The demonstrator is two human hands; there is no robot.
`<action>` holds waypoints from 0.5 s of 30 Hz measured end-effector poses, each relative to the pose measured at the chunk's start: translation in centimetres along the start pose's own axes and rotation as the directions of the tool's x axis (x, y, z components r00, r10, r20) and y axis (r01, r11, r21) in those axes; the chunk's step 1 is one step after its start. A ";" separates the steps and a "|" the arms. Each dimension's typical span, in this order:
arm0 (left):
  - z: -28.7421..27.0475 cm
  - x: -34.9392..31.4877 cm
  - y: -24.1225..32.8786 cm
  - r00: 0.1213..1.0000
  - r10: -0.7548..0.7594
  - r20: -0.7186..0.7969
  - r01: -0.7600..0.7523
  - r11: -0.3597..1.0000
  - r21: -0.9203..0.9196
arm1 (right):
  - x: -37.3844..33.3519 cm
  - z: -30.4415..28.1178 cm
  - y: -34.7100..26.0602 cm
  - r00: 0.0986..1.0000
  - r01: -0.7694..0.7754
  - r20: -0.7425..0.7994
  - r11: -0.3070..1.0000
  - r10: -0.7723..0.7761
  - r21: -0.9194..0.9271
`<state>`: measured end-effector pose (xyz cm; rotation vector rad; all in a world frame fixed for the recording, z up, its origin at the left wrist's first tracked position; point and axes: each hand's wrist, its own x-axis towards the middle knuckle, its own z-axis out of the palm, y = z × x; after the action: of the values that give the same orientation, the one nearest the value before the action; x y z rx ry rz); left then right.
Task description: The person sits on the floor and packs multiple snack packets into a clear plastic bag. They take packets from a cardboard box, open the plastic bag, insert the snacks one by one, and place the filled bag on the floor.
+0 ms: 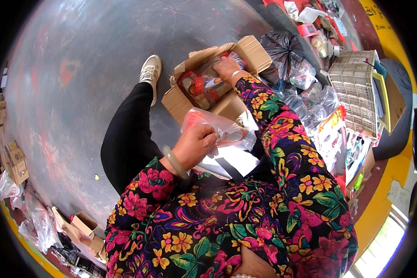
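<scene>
My left hand (197, 143) is closed on a clear plastic bag (236, 134) with red print, held in front of my lap. Its fingers pinch the near side of the bag. Farther out, an open cardboard box (229, 105) stands with its flaps folded out. Inside it lie several clear plastic packets (194, 85) with red, blue and orange contents. My right hand (227, 68) reaches into the box, its fingers bent down round a packet near the far right side. The fingertips are partly hidden. Below the bag, something white (230, 162) with a dark strip lies on my lap.
To the right of the box sit a black plastic bag (282, 53) and several clear bags (317, 104). A white plastic crate (352, 90) stands beyond them. Small cardboard boxes (84, 223) and clear plastic wrap (39, 217) lie at the lower left. My shoe (150, 72) rests on the grey floor (88, 92).
</scene>
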<state>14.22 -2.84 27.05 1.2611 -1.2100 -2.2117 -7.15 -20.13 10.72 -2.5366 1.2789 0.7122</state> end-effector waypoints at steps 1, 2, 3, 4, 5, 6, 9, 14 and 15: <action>-0.1 0.0 -0.1 1.000 -0.001 0.005 0.001 1.000 -0.005 | -0.5 0.4 0.7 0.991 0.036 -0.126 0.999 -0.037 -0.008; 0.0 0.0 0.0 1.000 -0.004 0.008 0.004 1.000 -0.010 | -1.1 -0.3 1.3 0.988 0.006 -0.156 0.999 0.000 0.035; 0.0 0.0 -0.2 1.000 -0.006 0.008 0.006 1.000 -0.017 | -1.5 -1.4 1.8 0.982 -0.020 -0.185 0.997 0.034 0.078; 0.0 0.0 -0.3 1.000 0.000 0.010 0.000 1.000 -0.016 | -1.9 -2.2 2.4 0.975 -0.043 -0.213 0.992 0.068 0.121; 0.0 0.3 0.0 0.999 0.013 0.042 -0.013 1.000 -0.003 | -1.7 -0.7 5.3 0.952 -0.063 -0.264 0.942 0.156 0.331; -0.1 0.2 0.0 0.999 0.016 0.042 -0.016 1.000 -0.005 | -2.9 -3.6 4.5 0.915 0.111 -0.375 0.799 0.150 0.591; -0.1 0.0 -0.1 0.999 0.027 0.028 -0.027 1.000 -0.010 | -1.8 -4.4 4.8 0.891 0.176 -0.140 -0.045 0.431 0.983; -0.1 -0.3 -0.1 0.999 0.030 0.031 -0.030 0.999 0.019 | -1.2 -3.3 0.7 0.976 -0.116 0.083 0.157 0.201 0.981; 0.0 0.0 0.3 0.997 0.035 0.061 -0.038 0.998 0.044 | 0.3 2.2 1.8 0.981 -0.054 0.013 0.208 0.192 0.977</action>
<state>14.15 -2.98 27.30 1.1868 -1.3021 -2.2230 -9.18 -20.56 8.79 -1.3580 1.3146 -0.2877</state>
